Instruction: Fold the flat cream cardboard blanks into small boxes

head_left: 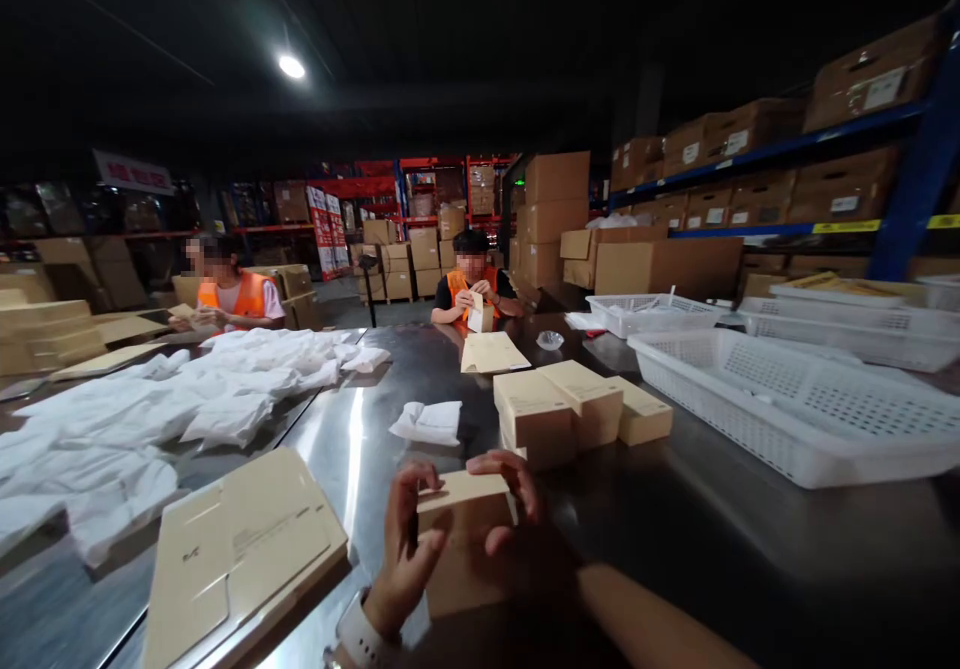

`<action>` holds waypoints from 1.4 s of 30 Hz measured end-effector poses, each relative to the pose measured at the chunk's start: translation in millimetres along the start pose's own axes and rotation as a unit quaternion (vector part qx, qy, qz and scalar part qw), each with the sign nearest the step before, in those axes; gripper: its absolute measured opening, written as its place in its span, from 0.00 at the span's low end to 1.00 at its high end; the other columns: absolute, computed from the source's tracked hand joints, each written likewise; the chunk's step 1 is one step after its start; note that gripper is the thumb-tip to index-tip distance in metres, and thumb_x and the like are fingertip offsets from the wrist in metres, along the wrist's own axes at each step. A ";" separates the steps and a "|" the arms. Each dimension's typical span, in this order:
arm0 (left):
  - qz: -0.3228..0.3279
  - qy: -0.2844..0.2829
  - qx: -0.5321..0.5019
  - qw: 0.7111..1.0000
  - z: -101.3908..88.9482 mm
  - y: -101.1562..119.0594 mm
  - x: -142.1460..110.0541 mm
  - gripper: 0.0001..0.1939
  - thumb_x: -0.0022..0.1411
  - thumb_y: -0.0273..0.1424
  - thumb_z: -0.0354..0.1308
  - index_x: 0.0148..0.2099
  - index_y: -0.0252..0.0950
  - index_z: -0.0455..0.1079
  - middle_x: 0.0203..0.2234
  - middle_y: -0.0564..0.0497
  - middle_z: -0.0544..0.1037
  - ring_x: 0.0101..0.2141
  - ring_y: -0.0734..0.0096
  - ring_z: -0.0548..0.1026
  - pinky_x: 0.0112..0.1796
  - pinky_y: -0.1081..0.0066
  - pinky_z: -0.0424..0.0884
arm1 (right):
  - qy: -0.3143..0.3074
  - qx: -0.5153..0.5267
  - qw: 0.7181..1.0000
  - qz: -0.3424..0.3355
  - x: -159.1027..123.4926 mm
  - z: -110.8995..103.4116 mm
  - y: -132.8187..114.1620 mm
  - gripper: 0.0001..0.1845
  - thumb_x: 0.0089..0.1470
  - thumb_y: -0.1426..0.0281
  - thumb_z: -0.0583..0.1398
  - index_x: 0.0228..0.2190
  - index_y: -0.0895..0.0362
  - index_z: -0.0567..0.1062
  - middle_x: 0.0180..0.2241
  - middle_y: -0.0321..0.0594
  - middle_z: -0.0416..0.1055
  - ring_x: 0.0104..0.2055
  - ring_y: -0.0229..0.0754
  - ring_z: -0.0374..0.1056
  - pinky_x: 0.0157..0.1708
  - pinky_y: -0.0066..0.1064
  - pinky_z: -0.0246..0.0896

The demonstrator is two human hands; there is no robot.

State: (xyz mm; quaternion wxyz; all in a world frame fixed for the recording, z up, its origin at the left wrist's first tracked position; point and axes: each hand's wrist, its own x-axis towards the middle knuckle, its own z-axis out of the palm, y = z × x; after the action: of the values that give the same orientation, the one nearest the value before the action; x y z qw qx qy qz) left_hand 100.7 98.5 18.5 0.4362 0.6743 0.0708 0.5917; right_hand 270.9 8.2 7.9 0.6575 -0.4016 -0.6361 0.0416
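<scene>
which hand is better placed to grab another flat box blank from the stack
Probably left: the left hand holds the small box on the side nearest the stack of flat blanks; the right hand is farther away.

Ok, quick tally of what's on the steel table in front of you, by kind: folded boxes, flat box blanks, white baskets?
Folded boxes: 4, three grouped and one held between left hand and right hand.
Flat blank stacks: 2, near and far.
White baskets: 3 clearly seen; more behind, unclear.
Total: 9

The hands (465,529) hide the small box's (465,509) front; forearms run off-frame.
</scene>
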 end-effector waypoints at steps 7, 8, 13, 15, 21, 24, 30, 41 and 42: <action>0.138 -0.096 0.147 0.975 -1.8 9.5 8.1 0.11 0.66 0.44 0.63 0.45 0.46 0.78 0.39 0.51 0.70 0.41 0.63 0.74 0.42 0.65 0.75 | -0.084 -0.071 0.973 -0.203 21.8 -14.7 -5.6 0.31 0.58 0.50 0.66 0.58 0.47 0.70 0.54 0.45 0.77 0.57 0.50 0.74 0.58 0.44 0.72; 0.144 -0.098 0.147 0.974 -1.0 10.5 8.5 0.10 0.67 0.43 0.62 0.46 0.46 0.77 0.40 0.50 0.71 0.42 0.63 0.74 0.43 0.65 0.75 | -0.086 -0.076 0.971 -0.210 22.0 -14.6 -5.8 0.31 0.58 0.50 0.65 0.59 0.47 0.70 0.54 0.45 0.77 0.57 0.49 0.74 0.59 0.44 0.72; 0.167 -0.123 0.131 0.969 -0.1 10.2 7.1 0.07 0.68 0.37 0.61 0.48 0.45 0.75 0.43 0.50 0.77 0.46 0.62 0.72 0.48 0.63 0.72 | -0.088 -0.088 0.970 -0.210 20.2 -10.4 -9.2 0.33 0.59 0.48 0.64 0.60 0.48 0.69 0.54 0.45 0.78 0.58 0.49 0.74 0.61 0.43 0.70; 0.168 -0.128 0.119 0.970 -0.5 9.0 6.5 0.05 0.68 0.35 0.61 0.46 0.45 0.75 0.42 0.51 0.77 0.46 0.62 0.72 0.48 0.64 0.71 | -0.099 -0.092 0.970 -0.200 20.2 -9.9 -11.5 0.32 0.59 0.49 0.63 0.60 0.48 0.70 0.54 0.45 0.78 0.58 0.49 0.74 0.62 0.42 0.69; 0.162 -0.130 0.101 0.973 1.1 7.2 7.0 0.04 0.69 0.36 0.61 0.44 0.44 0.76 0.39 0.52 0.78 0.44 0.63 0.72 0.47 0.64 0.70 | -0.126 -0.093 0.967 -0.200 22.4 -13.2 -7.7 0.29 0.61 0.52 0.63 0.59 0.49 0.71 0.54 0.47 0.78 0.59 0.48 0.73 0.61 0.44 0.69; 0.159 -0.122 0.101 0.975 2.3 8.8 7.7 0.05 0.69 0.36 0.61 0.43 0.44 0.77 0.39 0.52 0.77 0.43 0.64 0.72 0.46 0.65 0.70 | -0.137 -0.096 0.963 -0.211 21.7 -13.8 -0.6 0.29 0.62 0.51 0.62 0.59 0.50 0.71 0.55 0.49 0.77 0.61 0.48 0.71 0.62 0.45 0.69; 0.135 -0.108 0.109 0.979 4.4 12.3 7.6 0.07 0.68 0.39 0.62 0.39 0.44 0.79 0.35 0.52 0.76 0.41 0.65 0.74 0.43 0.67 0.72 | -0.147 -0.097 0.966 -0.192 20.7 -15.4 -0.2 0.24 0.65 0.52 0.60 0.59 0.45 0.71 0.56 0.46 0.74 0.62 0.48 0.68 0.59 0.44 0.70; 0.138 -0.062 0.078 0.985 3.8 -20.2 10.2 0.06 0.65 0.41 0.67 0.41 0.48 0.83 0.39 0.49 0.82 0.45 0.62 0.78 0.48 0.61 0.77 | -0.159 -0.172 0.947 -0.221 26.9 -20.4 21.2 0.26 0.69 0.49 0.50 0.56 0.52 0.72 0.54 0.51 0.75 0.65 0.51 0.64 0.60 0.50 0.67; 0.127 -0.071 0.073 0.987 1.5 -25.0 11.0 0.08 0.64 0.43 0.67 0.42 0.48 0.83 0.43 0.48 0.83 0.48 0.59 0.79 0.50 0.58 0.77 | -0.176 -0.190 0.939 -0.228 31.5 -23.7 21.3 0.29 0.69 0.47 0.49 0.55 0.53 0.73 0.54 0.54 0.75 0.65 0.52 0.65 0.59 0.51 0.68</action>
State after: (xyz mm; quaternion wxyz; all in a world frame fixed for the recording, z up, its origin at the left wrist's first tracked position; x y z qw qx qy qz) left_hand 115.7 119.6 9.9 0.3112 0.7482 -0.0038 0.5859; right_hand 307.1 29.1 23.9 0.4382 -0.3496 -0.8123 -0.1613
